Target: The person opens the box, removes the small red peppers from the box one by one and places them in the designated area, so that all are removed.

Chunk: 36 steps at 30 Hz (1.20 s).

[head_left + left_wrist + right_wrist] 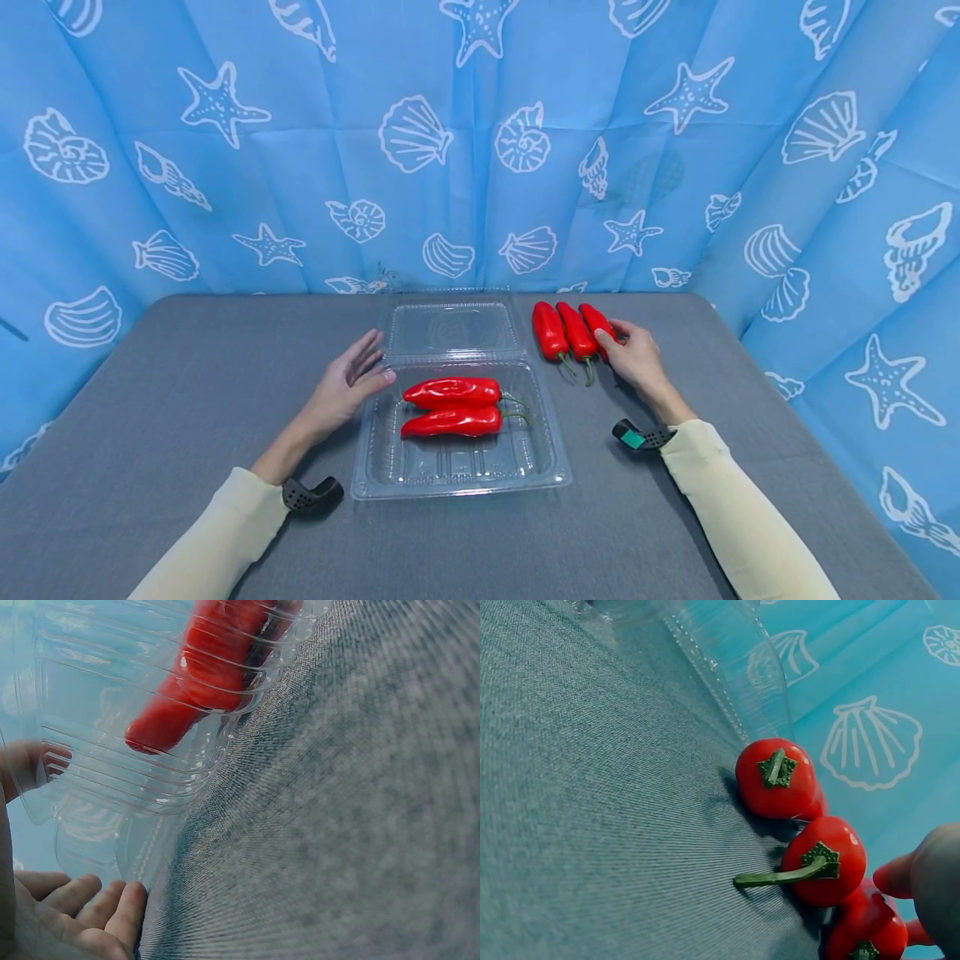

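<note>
My right hand (634,357) is at the rightmost red pepper (595,318) of a row of three, its thumb and fingers pinching the sides. Beside that one lie a middle pepper (826,847) with a long green stem and a left pepper (772,784). A clear plastic clamshell box (461,490) stands before me with its lid (456,329) folded back. Inside its base two red peppers lie one behind the other, the rear one (450,390) and the front one (452,422), stems to the right. With fingers spread, my left hand (343,390) is at the box's left rim and holds nothing.
A grey cloth (225,400) covers the table. Behind and to the right hangs a blue curtain (465,200) with white shells and starfish. Black bands with mounts (315,497) sit on both wrists, over pale sleeve cuffs.
</note>
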{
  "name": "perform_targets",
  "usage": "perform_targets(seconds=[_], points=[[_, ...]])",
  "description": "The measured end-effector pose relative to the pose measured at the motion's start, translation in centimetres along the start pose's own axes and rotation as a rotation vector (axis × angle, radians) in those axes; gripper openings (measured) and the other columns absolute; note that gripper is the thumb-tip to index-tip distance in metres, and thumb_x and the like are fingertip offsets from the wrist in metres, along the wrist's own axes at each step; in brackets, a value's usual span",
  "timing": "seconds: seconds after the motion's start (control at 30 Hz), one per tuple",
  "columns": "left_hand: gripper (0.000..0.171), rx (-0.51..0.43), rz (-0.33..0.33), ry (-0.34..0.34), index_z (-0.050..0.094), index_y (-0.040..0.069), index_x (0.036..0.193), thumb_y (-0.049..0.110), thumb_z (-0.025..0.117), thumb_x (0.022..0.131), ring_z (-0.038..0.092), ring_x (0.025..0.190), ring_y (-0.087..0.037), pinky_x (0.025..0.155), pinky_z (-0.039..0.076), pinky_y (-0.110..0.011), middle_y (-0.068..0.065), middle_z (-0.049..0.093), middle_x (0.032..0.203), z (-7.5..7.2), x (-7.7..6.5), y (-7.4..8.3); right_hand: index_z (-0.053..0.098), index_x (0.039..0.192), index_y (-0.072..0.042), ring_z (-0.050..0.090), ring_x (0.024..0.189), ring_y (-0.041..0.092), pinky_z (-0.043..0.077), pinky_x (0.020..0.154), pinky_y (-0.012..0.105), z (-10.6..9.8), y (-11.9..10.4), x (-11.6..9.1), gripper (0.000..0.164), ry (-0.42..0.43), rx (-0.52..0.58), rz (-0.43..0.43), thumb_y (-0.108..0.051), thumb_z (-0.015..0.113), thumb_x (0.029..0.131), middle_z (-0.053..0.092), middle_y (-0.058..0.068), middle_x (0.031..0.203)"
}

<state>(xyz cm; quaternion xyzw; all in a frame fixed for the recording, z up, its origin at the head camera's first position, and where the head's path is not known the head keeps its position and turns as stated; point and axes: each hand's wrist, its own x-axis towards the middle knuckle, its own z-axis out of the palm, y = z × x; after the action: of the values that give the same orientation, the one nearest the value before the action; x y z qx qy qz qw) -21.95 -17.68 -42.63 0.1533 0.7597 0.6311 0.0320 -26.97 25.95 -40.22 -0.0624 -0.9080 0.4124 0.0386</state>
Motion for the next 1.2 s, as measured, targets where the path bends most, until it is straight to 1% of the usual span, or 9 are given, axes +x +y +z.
perform_targets(seconds=[0.07, 0.13, 0.23, 0.53, 0.63, 0.8, 0.93, 1.03, 1.2], points=[[0.084, -0.002, 0.003, 0.000, 0.012, -0.001, 0.161, 0.015, 0.066, 0.098, 0.025, 0.150, -0.039, 0.117, 0.034, -0.044, -0.019, 0.019, 0.167, 0.01, -0.01, 0.04, 0.042, 0.150, 0.007, 0.052, 0.115, 0.038, 0.054, 0.091, 0.042, 0.03, -0.02, -0.04, 0.056, 0.003, -0.005, -0.003, -0.025, 0.054, 0.105, 0.051, 0.029, 0.141], [0.084, -0.003, 0.006, 0.000, 0.012, -0.001, 0.161, 0.014, 0.066, 0.098, 0.025, 0.150, -0.039, 0.117, 0.034, -0.044, -0.019, 0.019, 0.166, 0.01, -0.03, 0.05, 0.043, 0.149, 0.007, 0.054, 0.111, 0.036, 0.053, 0.083, 0.034, 0.09, 0.00, -0.04, 0.055, 0.011, -0.012, -0.010, -0.025, 0.054, 0.105, 0.053, 0.029, 0.139], [0.084, 0.004, 0.006, 0.001, 0.012, -0.001, 0.161, 0.015, 0.066, 0.098, 0.026, 0.150, -0.039, 0.118, 0.033, -0.045, -0.019, 0.019, 0.166, 0.01, -0.05, 0.07, 0.045, 0.148, 0.007, 0.054, 0.110, 0.035, 0.050, 0.079, 0.030, 0.19, 0.00, -0.04, 0.055, 0.023, -0.018, -0.014, -0.026, 0.054, 0.105, 0.054, 0.027, 0.139], [0.085, 0.004, 0.003, -0.002, 0.012, 0.000, 0.161, 0.016, 0.066, 0.098, 0.025, 0.150, -0.039, 0.118, 0.033, -0.047, -0.019, 0.019, 0.167, 0.00, -0.03, 0.08, 0.043, 0.149, 0.006, 0.053, 0.110, 0.035, 0.051, 0.086, 0.037, 0.15, -0.14, -0.14, 0.058, 0.018, 0.001, 0.015, -0.031, 0.053, 0.106, 0.053, 0.027, 0.140], [0.085, -0.003, 0.002, -0.004, 0.012, 0.000, 0.161, 0.015, 0.066, 0.098, 0.025, 0.150, -0.039, 0.118, 0.032, -0.046, -0.019, 0.019, 0.167, 0.00, -0.03, 0.05, 0.044, 0.149, 0.006, 0.052, 0.111, 0.035, 0.051, 0.084, 0.034, 0.09, -0.17, -0.16, 0.058, 0.017, 0.003, 0.019, -0.031, 0.052, 0.106, 0.053, 0.027, 0.139], [0.085, -0.004, 0.002, -0.004, 0.012, 0.000, 0.161, 0.015, 0.066, 0.098, 0.026, 0.150, -0.038, 0.118, 0.033, -0.046, -0.019, 0.019, 0.166, -0.02, -0.03, -0.02, 0.044, 0.149, 0.006, 0.052, 0.106, 0.033, 0.048, 0.073, 0.027, 0.04, -0.08, -0.14, 0.057, 0.015, 0.007, 0.023, -0.030, 0.051, 0.106, 0.056, 0.026, 0.131], [0.085, -0.010, 0.002, -0.002, 0.012, 0.000, 0.161, 0.015, 0.067, 0.097, 0.025, 0.150, -0.038, 0.118, 0.032, -0.045, -0.019, 0.019, 0.166, -0.03, -0.02, -0.03, 0.045, 0.148, 0.006, 0.053, 0.101, 0.031, 0.047, 0.067, 0.024, 0.13, -0.10, -0.19, 0.055, 0.023, -0.001, 0.017, -0.028, 0.052, 0.106, 0.058, 0.025, 0.125], [0.085, -0.013, 0.001, -0.002, 0.012, 0.000, 0.161, 0.015, 0.067, 0.097, 0.025, 0.150, -0.038, 0.118, 0.032, -0.045, -0.018, 0.019, 0.166, -0.04, -0.03, -0.03, 0.047, 0.147, 0.006, 0.053, 0.100, 0.031, 0.046, 0.066, 0.024, 0.21, -0.07, -0.17, 0.054, 0.030, -0.004, 0.003, -0.028, 0.053, 0.105, 0.059, 0.025, 0.122], [0.085, -0.004, 0.000, -0.002, 0.012, 0.000, 0.161, 0.015, 0.067, 0.097, 0.025, 0.150, -0.039, 0.119, 0.032, -0.047, -0.018, 0.019, 0.167, -0.03, -0.05, -0.01, 0.047, 0.147, 0.006, 0.054, 0.102, 0.031, 0.047, 0.071, 0.027, 0.24, -0.04, -0.17, 0.054, 0.037, -0.007, -0.008, -0.029, 0.053, 0.105, 0.060, 0.025, 0.124]])
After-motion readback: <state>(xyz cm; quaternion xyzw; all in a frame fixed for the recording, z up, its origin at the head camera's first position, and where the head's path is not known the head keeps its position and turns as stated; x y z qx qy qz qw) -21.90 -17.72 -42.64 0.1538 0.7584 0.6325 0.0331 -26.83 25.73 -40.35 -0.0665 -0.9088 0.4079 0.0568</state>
